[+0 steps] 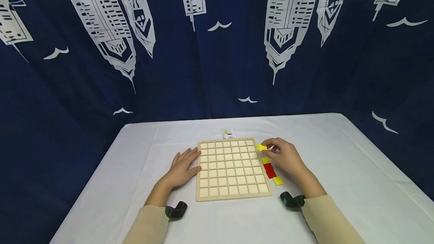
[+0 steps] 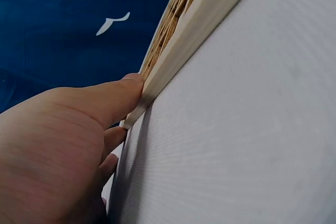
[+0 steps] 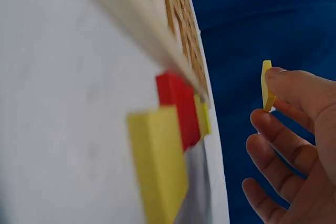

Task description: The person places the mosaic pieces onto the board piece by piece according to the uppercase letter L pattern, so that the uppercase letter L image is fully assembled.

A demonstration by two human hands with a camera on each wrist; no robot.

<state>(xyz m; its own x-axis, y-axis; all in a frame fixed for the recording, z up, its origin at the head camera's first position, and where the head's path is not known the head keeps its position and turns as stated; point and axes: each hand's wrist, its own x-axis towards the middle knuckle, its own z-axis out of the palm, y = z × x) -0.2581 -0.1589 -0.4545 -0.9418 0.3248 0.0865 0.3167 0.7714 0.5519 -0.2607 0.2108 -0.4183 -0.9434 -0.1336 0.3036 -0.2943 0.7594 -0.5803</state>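
Note:
A square wooden grid board (image 1: 234, 197) lies flat on the white table. My left hand (image 1: 182, 171) rests at its left side, fingers extended, with thumb and fingertips touching the frame. Over on the other side, my right hand (image 1: 286, 157) pinches a small yellow tile (image 3: 266, 85) between thumb and finger, held up off the table near the board's upper right corner. Below that hand, along the right edge, lie a yellow tile (image 1: 266, 160), red tiles (image 1: 269, 171) and another yellow tile (image 1: 278, 180).
Just beyond the board's far edge sits a small printed grid card (image 1: 228, 133) with coloured marks. White cloth covers the table (image 1: 162, 134). A dark blue curtain (image 1: 210, 67) with white building prints hangs behind it.

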